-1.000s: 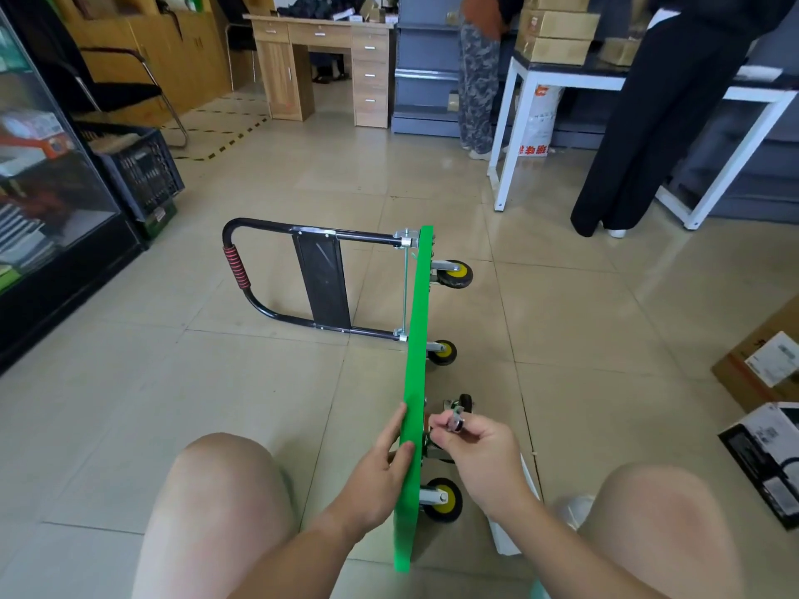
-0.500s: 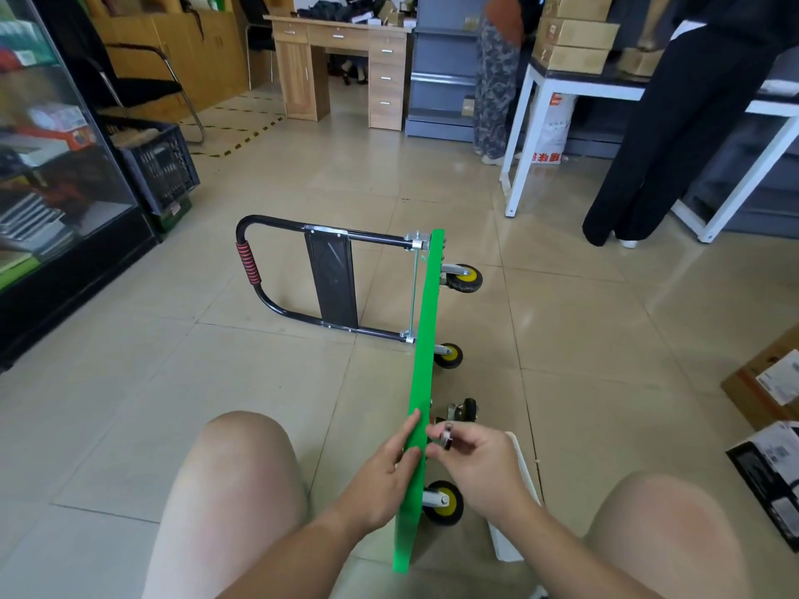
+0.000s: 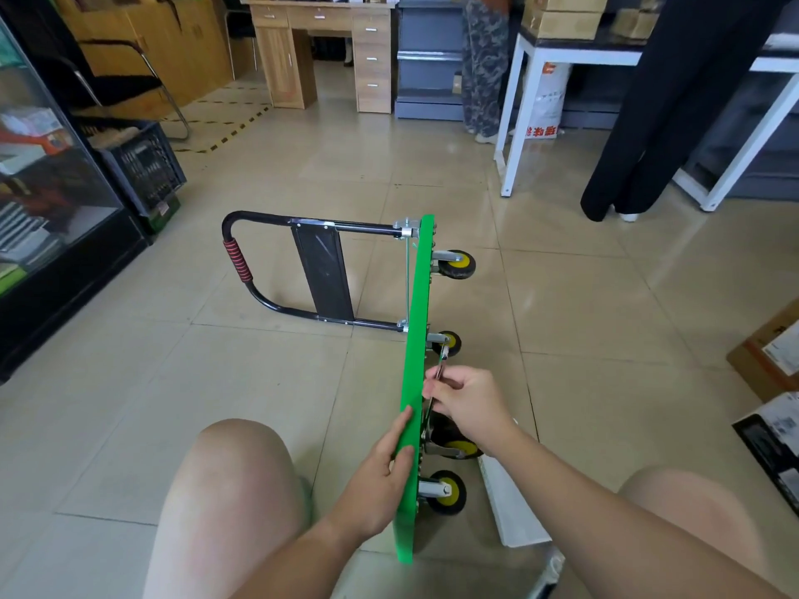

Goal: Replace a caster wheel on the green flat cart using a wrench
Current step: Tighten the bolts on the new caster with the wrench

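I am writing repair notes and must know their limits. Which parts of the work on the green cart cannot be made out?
Head view:
- Underside of the green flat cart deck: seen edge-on.
- Tip of the thin metal wrench: too small to tell what it grips; its handle hidden in the fingers of the right hand.
- The black-and-yellow caster wheel under that hand: partly covered by it.

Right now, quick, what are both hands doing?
Left hand: open, pressed against the green cart deck.
Right hand: holding the wrench.
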The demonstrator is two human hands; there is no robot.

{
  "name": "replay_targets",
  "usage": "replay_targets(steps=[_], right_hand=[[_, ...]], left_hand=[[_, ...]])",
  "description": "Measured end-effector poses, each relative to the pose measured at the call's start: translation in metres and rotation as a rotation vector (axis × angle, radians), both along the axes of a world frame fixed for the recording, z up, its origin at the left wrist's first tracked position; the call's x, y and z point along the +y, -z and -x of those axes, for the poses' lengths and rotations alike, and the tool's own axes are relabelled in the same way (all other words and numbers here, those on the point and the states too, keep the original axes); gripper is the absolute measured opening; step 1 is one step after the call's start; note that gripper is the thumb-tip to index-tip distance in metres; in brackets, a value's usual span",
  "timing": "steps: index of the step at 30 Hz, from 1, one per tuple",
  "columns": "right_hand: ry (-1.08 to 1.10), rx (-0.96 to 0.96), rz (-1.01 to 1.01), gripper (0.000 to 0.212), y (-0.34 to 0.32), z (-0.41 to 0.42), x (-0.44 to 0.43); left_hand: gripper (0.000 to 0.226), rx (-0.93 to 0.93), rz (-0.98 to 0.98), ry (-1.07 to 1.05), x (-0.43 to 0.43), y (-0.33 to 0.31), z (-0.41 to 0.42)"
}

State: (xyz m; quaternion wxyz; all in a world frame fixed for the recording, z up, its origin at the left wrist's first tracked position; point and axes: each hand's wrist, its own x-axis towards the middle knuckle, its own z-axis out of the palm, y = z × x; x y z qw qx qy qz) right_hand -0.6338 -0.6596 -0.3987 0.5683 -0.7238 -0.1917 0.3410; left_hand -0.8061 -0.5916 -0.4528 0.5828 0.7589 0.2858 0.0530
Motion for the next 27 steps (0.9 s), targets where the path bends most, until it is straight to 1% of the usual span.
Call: replay_targets(steps=[2, 6, 9, 12, 16, 18, 23, 27], right_hand=[[0.042, 0.031, -0.013, 0.011, -0.005, -0.002, 0.000], [0.145, 0.019, -0.054, 0.009, -0.015, -0.002, -0.009], [0.194, 0.060, -0.095, 0.010, -0.021, 0.003, -0.015], [0.168, 0.086, -0.134, 0.011, -0.030, 0.013, -0.022], [0.061, -0.036, -0.100, 0.014, -0.029, 0.029, -0.033], [0.085, -0.068, -0.120, 0.017, -0.026, 0.039, -0.040], [0.160, -0.061, -0.183, 0.027, -0.010, 0.061, -0.053], [0.199, -0.049, -0.238, 0.028, 0.001, 0.070, -0.055]], left_hand=[[0.052, 0.008, 0.010, 0.007, 0.001, 0.000, -0.001], [0.052, 0.027, 0.005, 0.005, 0.002, 0.001, -0.003], [0.052, 0.004, 0.021, -0.008, 0.003, 0.007, -0.005], [0.051, -0.026, 0.038, -0.026, 0.003, 0.009, -0.006], [0.050, -0.033, 0.034, -0.035, 0.001, 0.006, -0.004], [0.051, -0.032, 0.018, -0.030, 0.000, 0.002, -0.003], [0.050, -0.028, 0.009, -0.034, -0.002, -0.004, -0.002], [0.050, -0.033, 0.013, -0.040, -0.003, -0.005, -0.002]])
